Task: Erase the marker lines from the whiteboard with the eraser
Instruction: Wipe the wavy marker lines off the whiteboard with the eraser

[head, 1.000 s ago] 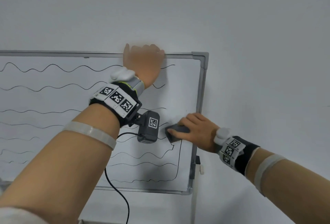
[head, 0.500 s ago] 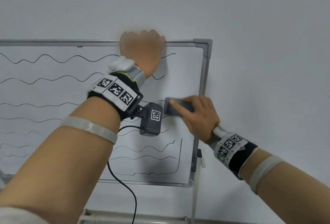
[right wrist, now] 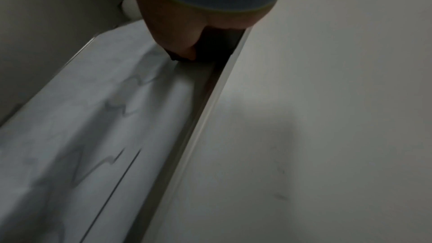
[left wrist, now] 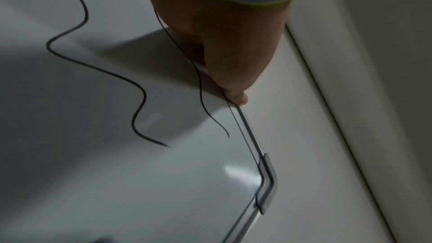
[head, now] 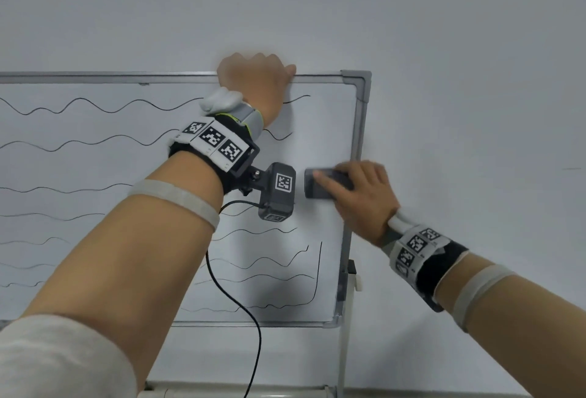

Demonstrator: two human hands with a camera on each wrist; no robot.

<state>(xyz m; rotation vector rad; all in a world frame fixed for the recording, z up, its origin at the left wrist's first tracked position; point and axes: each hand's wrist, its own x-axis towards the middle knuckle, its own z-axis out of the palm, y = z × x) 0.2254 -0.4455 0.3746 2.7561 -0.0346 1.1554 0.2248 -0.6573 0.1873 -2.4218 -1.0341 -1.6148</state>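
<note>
A grey-framed whiteboard (head: 320, 131) stands against a pale wall, crossed by several wavy black marker lines (head: 101, 106). My left hand (head: 257, 80) grips the board's top frame, fingers curled over the edge; in the left wrist view the same hand (left wrist: 231, 73) clamps that frame. My right hand (head: 358, 194) holds a dark grey eraser (head: 317, 188) flat against the board near its right edge, at mid height. In the right wrist view the eraser (right wrist: 210, 47) is a dark block under my fingers (right wrist: 182, 47). A vertical line (head: 318, 270) and wavy lines lie below the eraser.
The wrist camera (head: 277, 191) on my left forearm hangs just left of the eraser, its black cable (head: 234, 302) dangling in front of the board. The board's stand post (head: 345, 340) runs down at the right. A pale rail (head: 241, 393) crosses the bottom.
My right hand has carried the eraser up the right side of the board, from beside the lower wavy lines to mid height. The line ends there are gone. My left hand keeps its grip.
</note>
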